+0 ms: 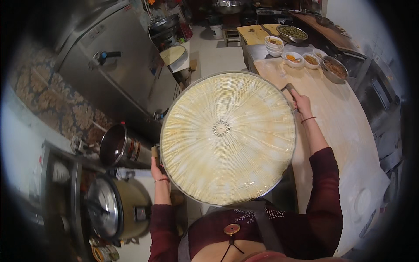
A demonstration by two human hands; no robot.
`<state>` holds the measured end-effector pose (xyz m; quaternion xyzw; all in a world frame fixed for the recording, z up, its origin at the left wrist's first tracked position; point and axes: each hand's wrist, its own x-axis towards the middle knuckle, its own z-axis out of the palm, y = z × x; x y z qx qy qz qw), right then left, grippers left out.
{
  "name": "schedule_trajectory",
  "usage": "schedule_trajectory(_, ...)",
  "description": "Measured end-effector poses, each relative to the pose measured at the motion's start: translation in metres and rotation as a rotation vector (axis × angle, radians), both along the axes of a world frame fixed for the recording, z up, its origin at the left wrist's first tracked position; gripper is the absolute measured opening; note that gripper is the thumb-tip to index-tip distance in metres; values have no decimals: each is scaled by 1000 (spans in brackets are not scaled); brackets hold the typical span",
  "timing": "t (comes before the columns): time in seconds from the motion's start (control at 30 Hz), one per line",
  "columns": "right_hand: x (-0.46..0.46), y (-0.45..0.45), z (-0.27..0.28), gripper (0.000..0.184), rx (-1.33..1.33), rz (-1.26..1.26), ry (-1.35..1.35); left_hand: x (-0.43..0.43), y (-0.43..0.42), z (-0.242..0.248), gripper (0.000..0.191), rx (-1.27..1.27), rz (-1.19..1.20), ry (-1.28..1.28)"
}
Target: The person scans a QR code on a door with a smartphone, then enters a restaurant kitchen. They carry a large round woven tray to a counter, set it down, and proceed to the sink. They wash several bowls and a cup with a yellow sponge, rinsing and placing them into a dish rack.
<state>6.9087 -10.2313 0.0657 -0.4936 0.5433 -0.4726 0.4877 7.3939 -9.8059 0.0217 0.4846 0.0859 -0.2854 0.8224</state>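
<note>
A large round steamer tray [226, 157] with a woven, pale yellow surface and a metal rim is held up in front of my body. My left hand [157, 170] grips the wooden handle [154, 153] at its left side. On the upper right side, my right hand [301, 103] is closed around the other wooden handle [290, 87]. The woven surface shows a small star-shaped opening pattern at its middle. What lies directly beneath the tray is hidden.
Right of me runs a floured worktable [343, 131] bearing stacked bowls [274, 47], small dishes and a metal bowl of brown filling [334, 69]. To the left stand a steel cabinet [114, 59], a metal pot [114, 145] and a large rice cooker [131, 208].
</note>
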Motion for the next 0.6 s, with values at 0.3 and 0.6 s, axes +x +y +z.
schedule_trajectory(0.3,226,-236,-18,52,25,81,-1,189,-201,6,54,-81,-132,-110)
schedule_trajectory(0.6,337,-480,-11,66,-32,6,362,357,-495,-5,59,18,-279,-7)
